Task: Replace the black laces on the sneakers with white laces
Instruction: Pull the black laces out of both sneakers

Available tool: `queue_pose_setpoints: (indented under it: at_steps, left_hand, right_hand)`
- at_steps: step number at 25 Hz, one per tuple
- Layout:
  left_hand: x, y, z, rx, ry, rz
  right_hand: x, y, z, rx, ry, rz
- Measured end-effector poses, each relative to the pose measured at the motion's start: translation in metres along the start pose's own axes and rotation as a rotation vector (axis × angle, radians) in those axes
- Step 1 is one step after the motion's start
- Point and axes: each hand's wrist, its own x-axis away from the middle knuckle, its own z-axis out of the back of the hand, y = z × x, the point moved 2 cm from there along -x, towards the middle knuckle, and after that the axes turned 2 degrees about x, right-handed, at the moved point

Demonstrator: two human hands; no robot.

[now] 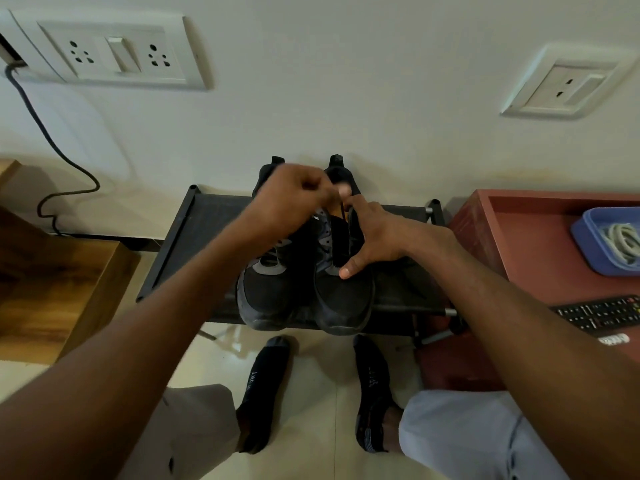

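- Two bare forearms are stretched forward from the lower corners, above black-socked feet on the tiled floor.
- A pair of black sneakers is set side by side on a dark low rack against the wall.
- A black lace is pinched by the curled left hand.
- The right-side sneaker is gripped by the right hand, thumb on the vamp.
- White laces are kept in a blue tray on the red cabinet, beside a remote.
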Motion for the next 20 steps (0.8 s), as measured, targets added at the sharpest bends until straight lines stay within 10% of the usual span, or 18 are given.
queue_pose_setpoints:
  at_steps: [3, 8, 20]
  left_hand:
    - [0.001, 0.007, 0.008, 0.703, 0.01, 0.146]
    - [0.006, -0.013, -0.007, -0.69, -0.13, -0.076]
    - [-0.004, -0.014, -0.009, -0.751, -0.052, -0.134]
  right_hand:
    - [0.0, 0.0, 0.001, -0.017, -0.012, -0.006]
    - [-0.001, -0.001, 0.0, -0.015, -0.002, -0.015]
    - [0.0, -0.002, 0.0, -0.005, -0.005, -0.017]
